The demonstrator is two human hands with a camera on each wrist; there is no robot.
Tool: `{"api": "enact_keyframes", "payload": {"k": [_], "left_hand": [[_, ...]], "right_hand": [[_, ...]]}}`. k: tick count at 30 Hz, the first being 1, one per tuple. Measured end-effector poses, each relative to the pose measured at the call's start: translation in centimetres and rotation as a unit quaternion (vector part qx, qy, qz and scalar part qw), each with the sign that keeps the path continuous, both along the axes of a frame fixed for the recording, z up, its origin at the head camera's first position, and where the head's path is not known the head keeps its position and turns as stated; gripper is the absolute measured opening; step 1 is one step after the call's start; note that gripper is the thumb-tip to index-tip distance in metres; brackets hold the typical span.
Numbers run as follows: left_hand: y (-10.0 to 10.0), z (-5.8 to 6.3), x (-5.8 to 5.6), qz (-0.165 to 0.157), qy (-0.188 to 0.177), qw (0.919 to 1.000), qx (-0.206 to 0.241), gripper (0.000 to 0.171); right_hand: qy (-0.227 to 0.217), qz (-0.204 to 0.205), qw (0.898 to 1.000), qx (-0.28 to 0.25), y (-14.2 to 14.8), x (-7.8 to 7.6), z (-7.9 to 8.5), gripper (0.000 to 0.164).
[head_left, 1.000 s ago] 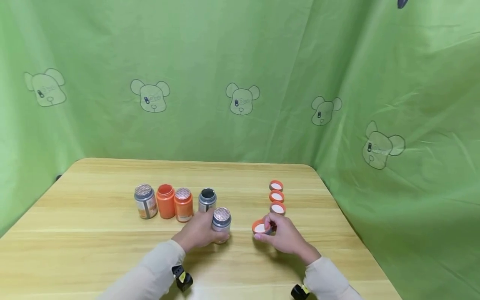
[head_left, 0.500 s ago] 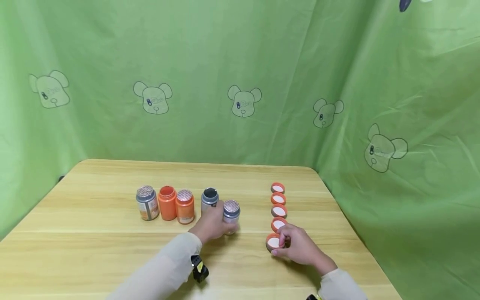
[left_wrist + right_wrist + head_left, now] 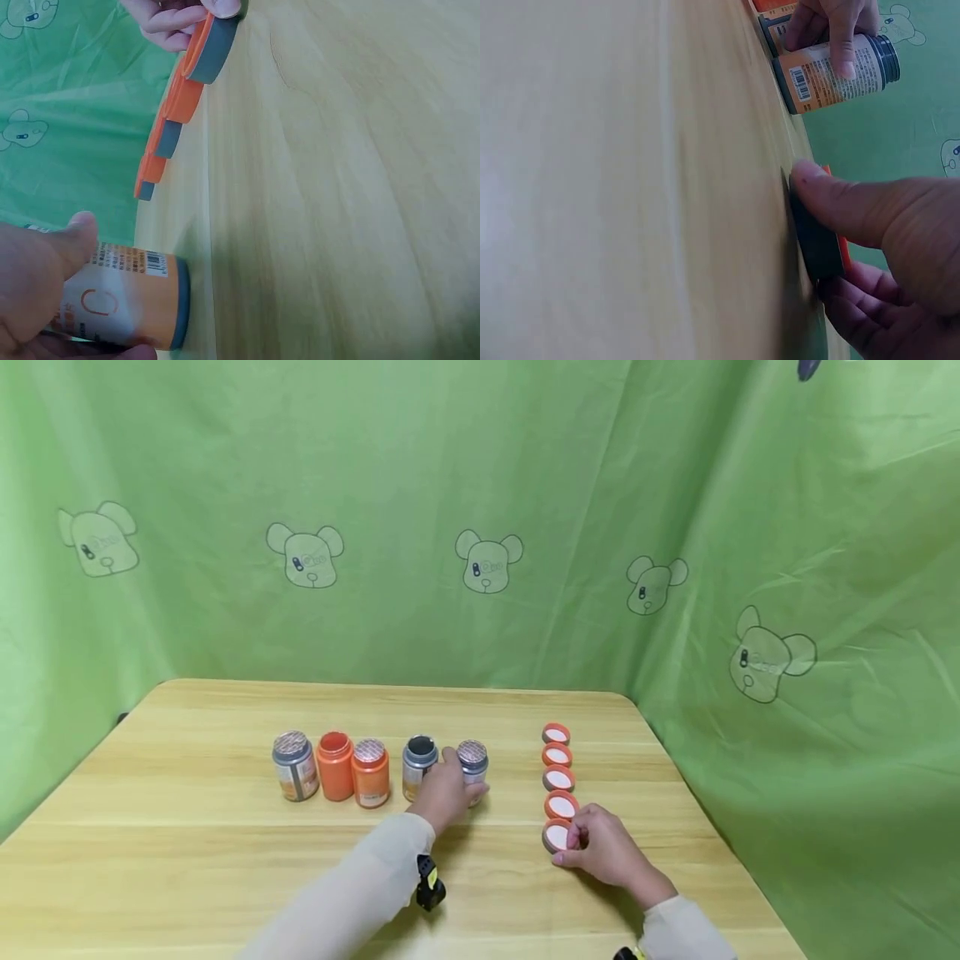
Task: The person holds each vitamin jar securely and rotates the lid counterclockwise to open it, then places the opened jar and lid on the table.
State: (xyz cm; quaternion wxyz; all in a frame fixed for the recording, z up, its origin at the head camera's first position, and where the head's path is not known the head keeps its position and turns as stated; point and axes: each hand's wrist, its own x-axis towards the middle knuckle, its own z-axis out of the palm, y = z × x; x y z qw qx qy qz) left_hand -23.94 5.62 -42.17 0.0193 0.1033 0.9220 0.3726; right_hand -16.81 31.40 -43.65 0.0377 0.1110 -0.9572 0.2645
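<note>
My left hand holds a grey-necked jar with a foil seal on its mouth. In the left wrist view the jar shows an orange and white label with a barcode and stands upright on the table. My right hand pinches a jar lid, grey outside and orange inside with a white liner, at the near end of a row of lids. The right wrist view has the thumb and fingers around this lid's side, low at the tabletop.
Just left of the held jar stands an unsealed grey jar. Farther left are a sealed orange jar, an unsealed orange jar and a foil-sealed grey jar. Several lids line up beyond the right hand. A green curtain backs the table.
My left hand has moved the jar away and to the right, beside the unsealed grey jar. My right hand has brought its lid rightward to the near end of the lid row.
</note>
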Motion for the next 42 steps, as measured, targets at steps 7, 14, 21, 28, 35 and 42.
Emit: {"api": "enact_keyframes", "payload": {"k": [7, 14, 21, 28, 35, 42], "left_hand": [[0.4, -0.9, -0.3, 0.018, 0.011, 0.9992, 0.033, 0.074], [0.5, -1.1, -0.4, 0.018, 0.015, 0.9990, 0.038, 0.070], [0.8, -1.3, 0.1, 0.013, 0.006, 0.9992, 0.036, 0.071], [1.0, -1.3, 0.4, 0.016, 0.011, 0.9992, 0.036, 0.070], [0.9, -1.4, 0.7, 0.031, 0.023, 0.9985, 0.038, 0.067], [0.7, -1.2, 0.9, 0.042, 0.047, 0.9973, 0.038, 0.063]], "right_hand": [[-0.014, -0.006, 1.000, -0.001, -0.1, 0.1, -0.2, 0.039], [-0.009, 0.000, 1.000, 0.003, 0.0, 0.1, -0.4, 0.039], [-0.023, 0.002, 1.000, -0.020, -0.3, 0.4, -0.7, 0.039], [-0.026, 0.002, 0.999, -0.018, -0.5, 0.6, -0.7, 0.038], [-0.022, 0.001, 1.000, -0.022, -0.4, 0.8, -0.7, 0.039], [-0.013, 0.010, 1.000, -0.014, -0.3, 0.6, -0.9, 0.038]]}}
